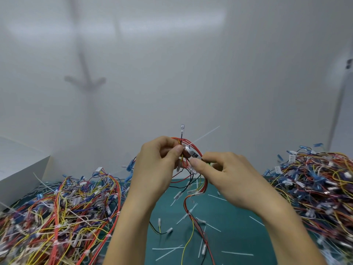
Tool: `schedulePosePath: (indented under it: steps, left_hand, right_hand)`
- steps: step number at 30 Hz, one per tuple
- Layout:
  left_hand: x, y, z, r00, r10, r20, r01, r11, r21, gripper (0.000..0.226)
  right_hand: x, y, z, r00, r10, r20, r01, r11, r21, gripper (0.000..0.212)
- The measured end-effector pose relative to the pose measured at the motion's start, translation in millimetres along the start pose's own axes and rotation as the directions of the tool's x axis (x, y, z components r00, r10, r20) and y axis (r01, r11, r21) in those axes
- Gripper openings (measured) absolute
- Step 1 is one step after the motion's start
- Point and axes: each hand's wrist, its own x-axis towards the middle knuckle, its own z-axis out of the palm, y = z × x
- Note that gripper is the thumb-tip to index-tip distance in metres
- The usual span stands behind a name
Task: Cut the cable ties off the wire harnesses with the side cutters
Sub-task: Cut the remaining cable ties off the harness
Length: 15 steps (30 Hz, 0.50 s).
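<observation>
Head-worn wide view faces forward and down, close above the mat (235, 217).

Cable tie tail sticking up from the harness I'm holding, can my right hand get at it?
Probably yes. The tail stands free above the harness, close to the right hand with nothing between, though that hand grips the side cutters.

Left hand (158, 159) pinching, right hand (227, 175) gripping

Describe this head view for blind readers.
Left hand and right hand hold a red, yellow and black wire harness above a green mat, the right gripping a small tool at its white plastic cable tie; wire heaps flank them.
</observation>
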Motion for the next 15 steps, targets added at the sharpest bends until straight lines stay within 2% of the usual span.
schedulePosePath:
  steps: [15]
  left_hand:
    - [0.6,-0.6,-1.5,1.0,-0.012,-0.004,0.012,1.0,0.02,0.018]
  right_hand:
    - [2.3,2.6,1.4,0.999,-0.047,-0.012,0.047,0.998,-0.048,0.032]
